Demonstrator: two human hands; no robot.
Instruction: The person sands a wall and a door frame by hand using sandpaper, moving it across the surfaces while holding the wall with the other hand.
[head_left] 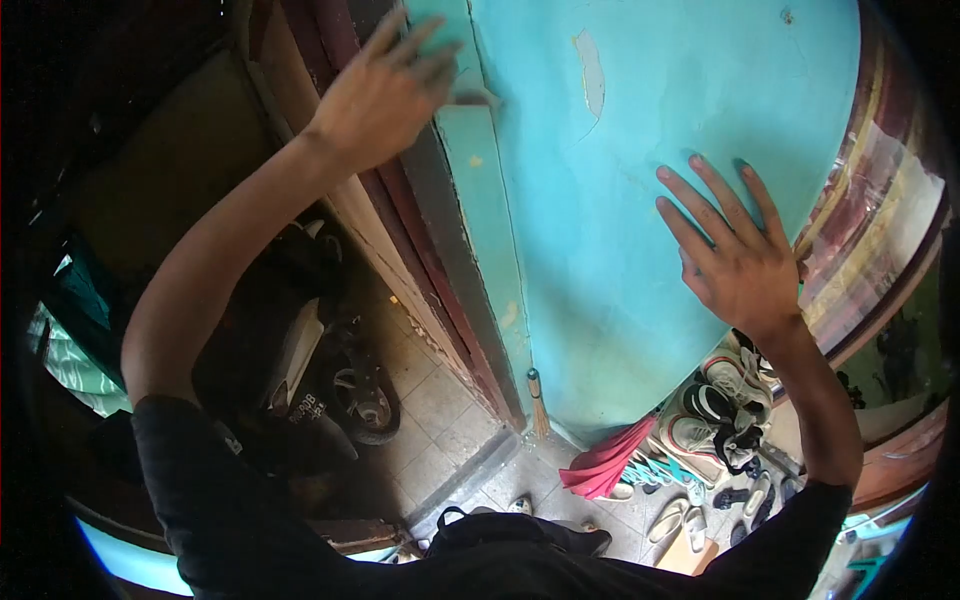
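My left hand (385, 95) is raised at the upper left, fingers apart and a little blurred, in front of the turquoise door trim (468, 150) beside the dark door frame (420, 240). Nothing shows in it. My right hand (742, 262) lies spread over the turquoise wall (590, 230), with fingertips right at its surface and nothing held. Higher up, the wall has a pale patch of peeled paint (592, 75).
Through the doorway at left stands a motorcycle (370, 395) on floor tiles. A small broom (537, 400) leans in the corner. Below right are a red umbrella (610, 462), shoes piled on a rack (715, 405) and loose sandals (670, 518). A striped curtain (860, 230) hangs at right.
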